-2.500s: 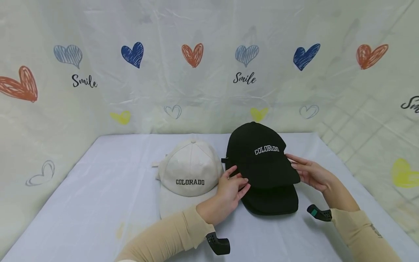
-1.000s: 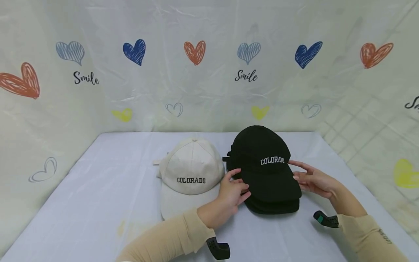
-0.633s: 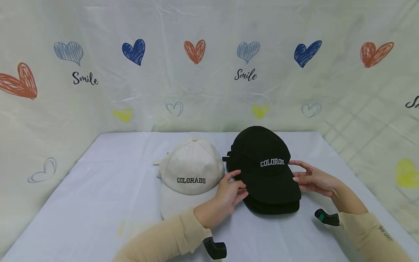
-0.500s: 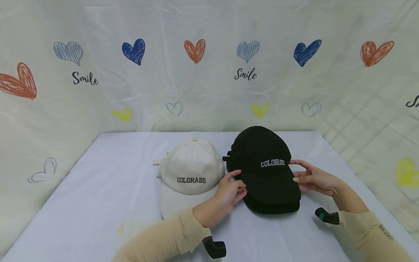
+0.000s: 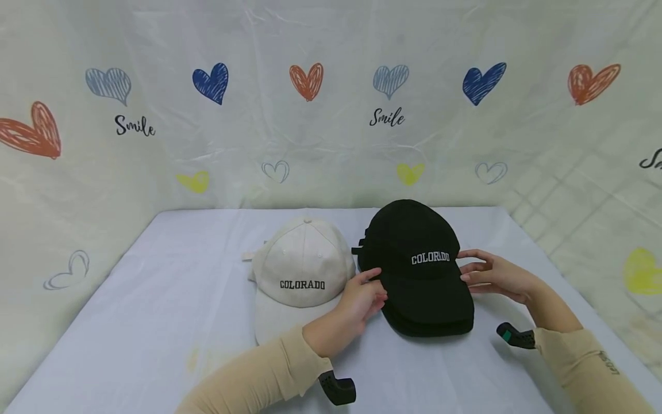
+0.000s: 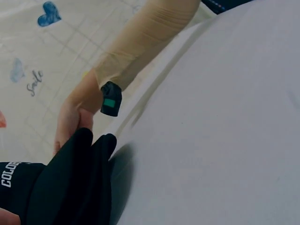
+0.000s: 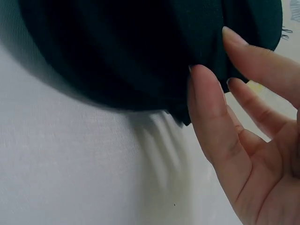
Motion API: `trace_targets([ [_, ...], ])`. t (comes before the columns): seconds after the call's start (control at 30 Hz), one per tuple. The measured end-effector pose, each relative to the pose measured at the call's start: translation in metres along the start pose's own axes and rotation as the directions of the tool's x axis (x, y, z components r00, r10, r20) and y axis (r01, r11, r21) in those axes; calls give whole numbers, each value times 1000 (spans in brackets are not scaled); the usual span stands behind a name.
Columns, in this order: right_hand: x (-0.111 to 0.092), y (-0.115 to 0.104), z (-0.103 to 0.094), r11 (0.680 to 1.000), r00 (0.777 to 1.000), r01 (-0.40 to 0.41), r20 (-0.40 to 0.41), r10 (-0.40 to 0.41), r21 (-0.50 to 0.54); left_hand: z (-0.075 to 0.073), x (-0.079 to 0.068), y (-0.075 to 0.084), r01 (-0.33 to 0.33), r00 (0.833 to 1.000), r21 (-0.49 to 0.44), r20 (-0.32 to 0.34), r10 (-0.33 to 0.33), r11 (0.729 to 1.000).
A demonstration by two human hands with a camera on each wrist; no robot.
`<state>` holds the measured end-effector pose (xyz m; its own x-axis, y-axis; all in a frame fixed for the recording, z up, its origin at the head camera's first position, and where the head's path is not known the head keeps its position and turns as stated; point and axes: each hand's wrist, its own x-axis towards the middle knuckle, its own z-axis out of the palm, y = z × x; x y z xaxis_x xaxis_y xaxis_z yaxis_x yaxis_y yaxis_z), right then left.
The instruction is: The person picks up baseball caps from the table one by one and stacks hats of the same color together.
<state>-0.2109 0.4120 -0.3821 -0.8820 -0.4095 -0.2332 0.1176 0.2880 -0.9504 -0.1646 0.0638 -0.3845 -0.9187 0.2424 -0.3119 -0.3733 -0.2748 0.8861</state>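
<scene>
In the head view, a black cap [image 5: 414, 230] lettered COLORADO lies over another black cap, whose brim [image 5: 431, 330] shows as a thin band beneath. My left hand [image 5: 354, 305] touches the left side of the top cap, fingers lightly bent. Opposite it, my right hand [image 5: 499, 279] rests its fingertips on the cap's right edge. The right wrist view shows the thumb [image 7: 208, 98] and spread fingers against the dark cloth [image 7: 117, 51]. Two brims [image 6: 70, 183] lie one behind the other in the left wrist view, with only a bit of my left hand [image 6: 8, 218] showing.
Left of the black caps sits a cream cap [image 5: 305, 261] lettered COLORADO, its brim partly hidden by my left forearm. A white cloth covers the table [image 5: 170, 299]. Behind it hangs a pale sheet [image 5: 331, 138] with printed hearts.
The top black cap has come down and slightly right, so its brim nearly covers the lower one. Both hands followed it; lately the left fingers drew together slightly and the caps have stayed almost still.
</scene>
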Motion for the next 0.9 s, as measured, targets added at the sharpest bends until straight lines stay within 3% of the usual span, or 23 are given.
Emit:
trace_targets([
  [0.4,4,6,6,998,999,-36,-16,37,48,-1,1,0,4,1000,22,6,-4,1000],
  [0.73,3,2,10,998,997,-60,-44,59,-27,-3,0,3,22,1000,37,17,-23,999],
  [0.9,1,-1,12,993,998,-29,-61,22,-111,-4,-1,4,29,999,43,20,-30,999],
])
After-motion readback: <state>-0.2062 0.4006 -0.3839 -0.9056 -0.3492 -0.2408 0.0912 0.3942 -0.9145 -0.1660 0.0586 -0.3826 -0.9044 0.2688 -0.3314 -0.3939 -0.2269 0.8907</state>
